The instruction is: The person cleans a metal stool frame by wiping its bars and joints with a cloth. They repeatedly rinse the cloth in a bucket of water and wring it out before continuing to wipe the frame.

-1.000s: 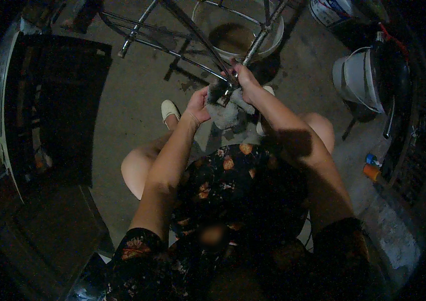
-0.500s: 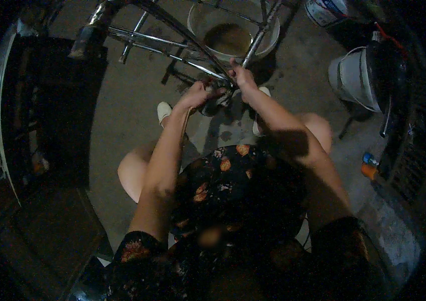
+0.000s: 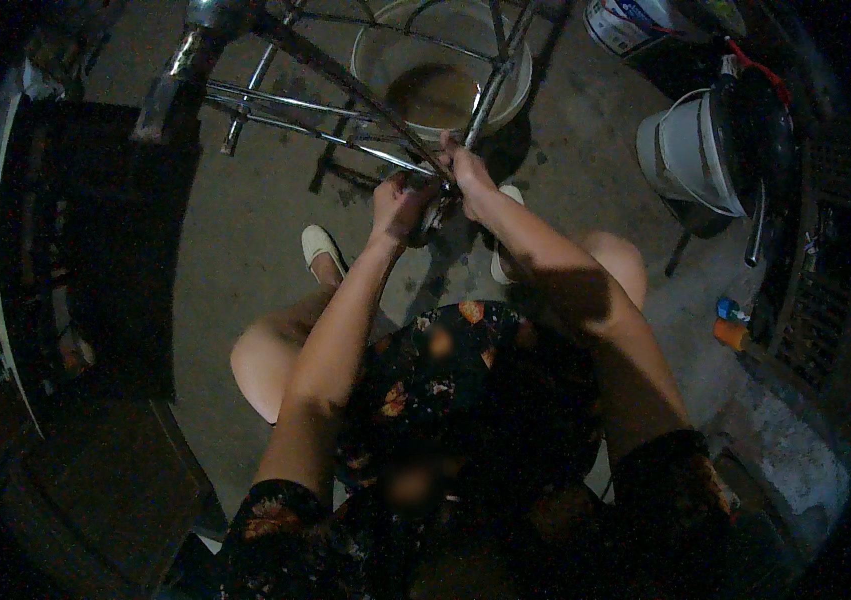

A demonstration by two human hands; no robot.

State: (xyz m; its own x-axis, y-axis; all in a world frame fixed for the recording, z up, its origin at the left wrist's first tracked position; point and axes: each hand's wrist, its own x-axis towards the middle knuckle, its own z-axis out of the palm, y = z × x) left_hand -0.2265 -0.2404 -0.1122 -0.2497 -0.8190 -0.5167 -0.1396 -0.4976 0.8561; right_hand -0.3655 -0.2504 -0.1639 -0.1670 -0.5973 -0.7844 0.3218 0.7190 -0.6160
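A metal frame [image 3: 330, 85] of dark tubes and shiny thin rods slants in from the top, its near corner between my hands. My right hand [image 3: 470, 183] is closed around a tube by that corner, thumb lying along it. Just to the left, my left hand [image 3: 398, 208] is curled against the same corner, with a crumpled greyish rag [image 3: 434, 213] bunched in its fingers. Dim light and the fingers hide part of the rag. Behind the frame stands a pale round tub [image 3: 358, 62] with murky brown water [image 3: 425, 92] in it.
A white bucket [image 3: 680, 150] with a wire handle stands at the right, beside a dark rounded object [image 3: 760, 140]. Further back is a printed pail [image 3: 625, 25]. A dark cabinet [image 3: 95, 250] lines the left. Blue and orange items [image 3: 730, 333] lie at lower right.
The whole view has shifted slightly, with the frame and tub now further left. My left hand has turned and moved up close under the frame's corner. The right hand keeps its hold.
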